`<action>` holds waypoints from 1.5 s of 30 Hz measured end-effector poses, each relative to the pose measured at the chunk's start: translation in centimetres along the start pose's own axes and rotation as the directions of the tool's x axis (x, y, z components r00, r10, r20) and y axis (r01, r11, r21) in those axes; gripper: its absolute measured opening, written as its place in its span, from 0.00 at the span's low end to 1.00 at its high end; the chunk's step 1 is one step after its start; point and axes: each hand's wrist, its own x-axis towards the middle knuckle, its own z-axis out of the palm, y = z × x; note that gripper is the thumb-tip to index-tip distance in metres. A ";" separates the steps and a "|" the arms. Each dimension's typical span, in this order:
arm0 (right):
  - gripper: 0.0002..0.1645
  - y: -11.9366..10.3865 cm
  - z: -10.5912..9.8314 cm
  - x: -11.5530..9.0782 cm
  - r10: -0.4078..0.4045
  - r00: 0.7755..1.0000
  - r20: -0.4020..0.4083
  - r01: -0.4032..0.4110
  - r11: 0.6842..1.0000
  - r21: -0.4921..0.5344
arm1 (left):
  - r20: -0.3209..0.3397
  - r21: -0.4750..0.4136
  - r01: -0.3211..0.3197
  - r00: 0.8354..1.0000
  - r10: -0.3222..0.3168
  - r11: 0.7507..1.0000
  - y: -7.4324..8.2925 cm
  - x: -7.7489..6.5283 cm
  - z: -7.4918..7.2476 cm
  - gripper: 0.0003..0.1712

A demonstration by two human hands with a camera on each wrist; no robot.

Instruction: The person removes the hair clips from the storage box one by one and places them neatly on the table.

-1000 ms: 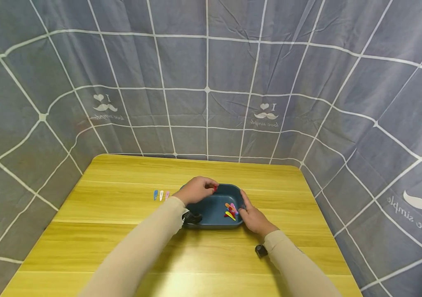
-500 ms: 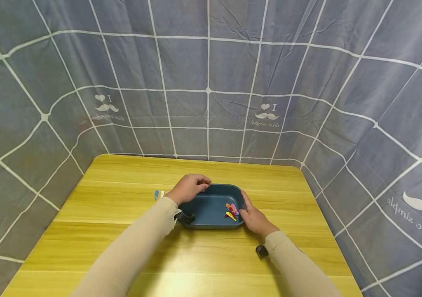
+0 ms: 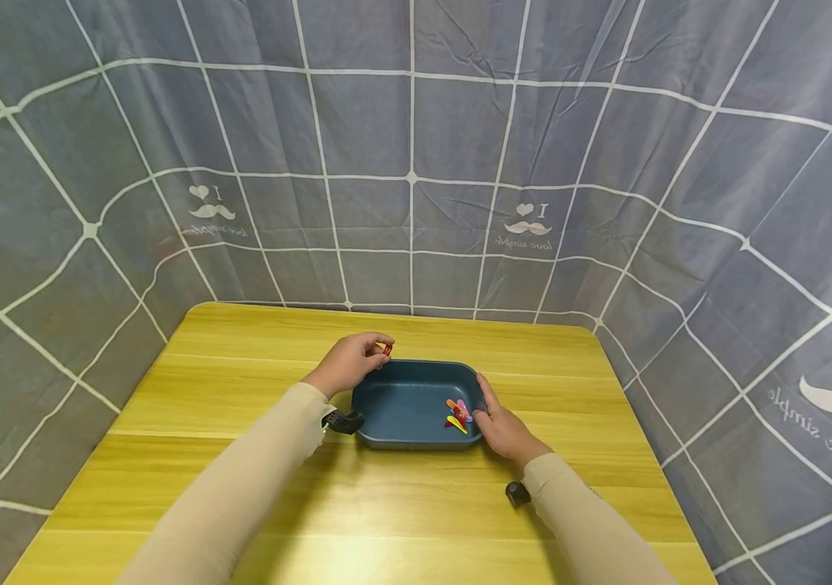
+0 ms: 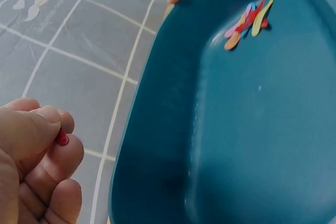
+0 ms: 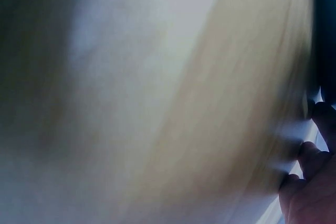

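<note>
My left hand (image 3: 350,360) pinches a small red hair clip (image 4: 63,138) between thumb and fingers, just outside the far left corner of a dark blue-green plastic basin (image 3: 401,406). Only the clip's tip shows in the left wrist view. At the basin's right end, my right hand (image 3: 507,431) grips the rim, thumb on top and fingers along the outer wall. Inside the basin, near that hand, lies a small pile of hair clips (image 3: 457,414) in yellow, red, orange and pink. The right wrist view is mostly blurred tabletop, with fingertips at the right edge.
The basin stands on a yellow wood-grain table (image 3: 416,504). A grey curtain with white grid lines (image 3: 409,203) hangs behind the table and along both sides. Dark straps with devices sit at both wrists.
My left hand has moved left with the red hair clip, from above the basin to beyond its far left corner. It now hides the clips lying on the table. My right hand stays put.
</note>
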 end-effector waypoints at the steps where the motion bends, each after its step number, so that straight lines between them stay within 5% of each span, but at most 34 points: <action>1: 0.44 0.0 0.0 0.0 0.001 1.000 0.000 -0.001 1.000 0.003 | -0.006 0.001 0.004 1.000 -0.004 1.000 -0.2 -0.1 -0.2 0.20; 11: 0.44 -0.1 -0.2 -0.1 -0.014 1.000 0.003 0.014 1.000 -0.023 | -0.028 -0.053 0.100 0.994 -0.101 0.994 -2.6 -1.5 -2.9 0.21; 30: 0.45 0.1 -0.1 0.1 -0.008 1.000 0.007 0.008 1.000 -0.014 | -0.100 -0.004 0.230 0.968 -0.229 0.973 -9.5 -4.3 -6.5 0.24; 45: 0.44 0.1 -0.2 0.2 -0.014 1.000 0.012 0.014 1.000 -0.008 | -0.116 0.044 0.293 0.951 -0.287 0.955 -12.8 -5.9 -7.3 0.23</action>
